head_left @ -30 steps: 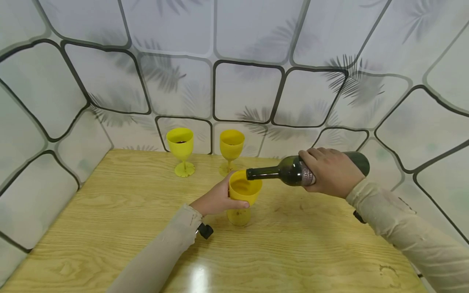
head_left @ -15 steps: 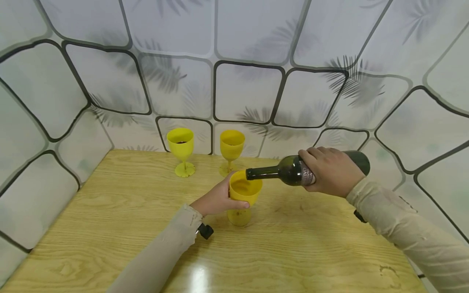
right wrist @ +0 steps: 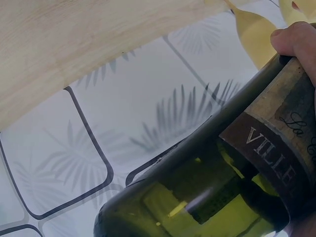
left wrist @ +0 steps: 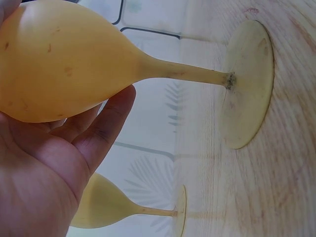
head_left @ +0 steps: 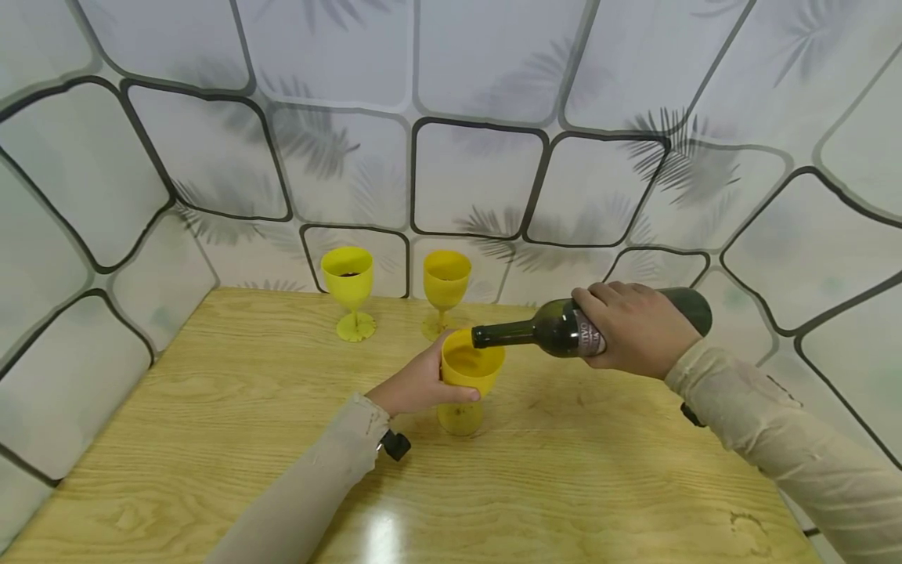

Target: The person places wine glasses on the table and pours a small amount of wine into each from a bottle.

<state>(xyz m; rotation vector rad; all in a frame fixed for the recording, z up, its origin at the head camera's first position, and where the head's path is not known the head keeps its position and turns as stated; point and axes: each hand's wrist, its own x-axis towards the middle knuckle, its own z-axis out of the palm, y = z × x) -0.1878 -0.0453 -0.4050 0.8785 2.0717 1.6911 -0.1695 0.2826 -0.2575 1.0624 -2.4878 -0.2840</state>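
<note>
Bottle [head_left: 564,330] approx horizontal, neck pointing left, mouth over goblet [head_left: 470,368] rim

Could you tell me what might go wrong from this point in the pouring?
The dark green glass bottle, gripped near-horizontal by the right hand, has its mouth just over the rim of the near yellow plastic goblet; wine could miss and wet the wooden table. The left hand holds only the bowl, so a nudge from the neck might tip the goblet.
</note>
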